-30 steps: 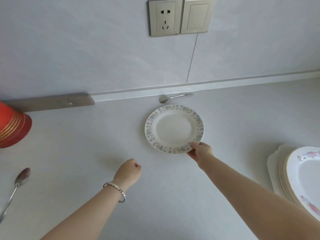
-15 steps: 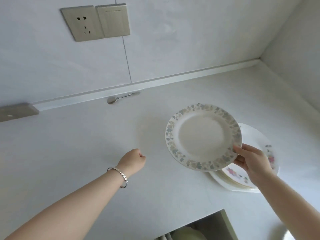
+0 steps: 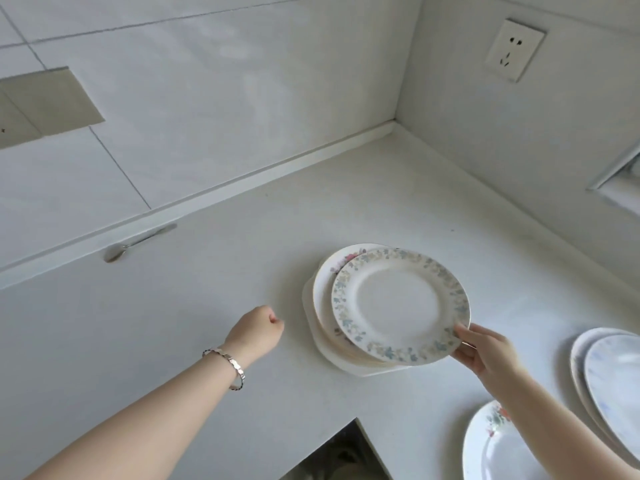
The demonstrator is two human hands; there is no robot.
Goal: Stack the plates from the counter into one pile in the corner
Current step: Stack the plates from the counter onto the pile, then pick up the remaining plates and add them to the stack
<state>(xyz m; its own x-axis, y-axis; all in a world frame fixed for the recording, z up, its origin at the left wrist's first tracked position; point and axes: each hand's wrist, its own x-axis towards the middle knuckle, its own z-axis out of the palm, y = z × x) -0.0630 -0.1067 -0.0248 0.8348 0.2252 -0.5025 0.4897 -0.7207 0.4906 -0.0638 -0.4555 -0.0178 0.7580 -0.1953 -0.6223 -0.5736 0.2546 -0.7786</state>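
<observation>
Leaf-rimmed plate [image 3: 401, 303] | right hand [image 3: 485, 348] grip pinches its rim above the pile [image 3: 318, 306], centre frame | left hand [image 3: 256, 329] curled, empty | next: lower squarely, release

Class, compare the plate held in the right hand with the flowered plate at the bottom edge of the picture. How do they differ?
The held plate carries a band of small blue-grey leaves around its whole rim; the bottom plate shows one red flower spray. The held plate is pinched by the right hand over the pile; the bottom plate lies alone, untouched, partly cut off. Both are white.
</observation>
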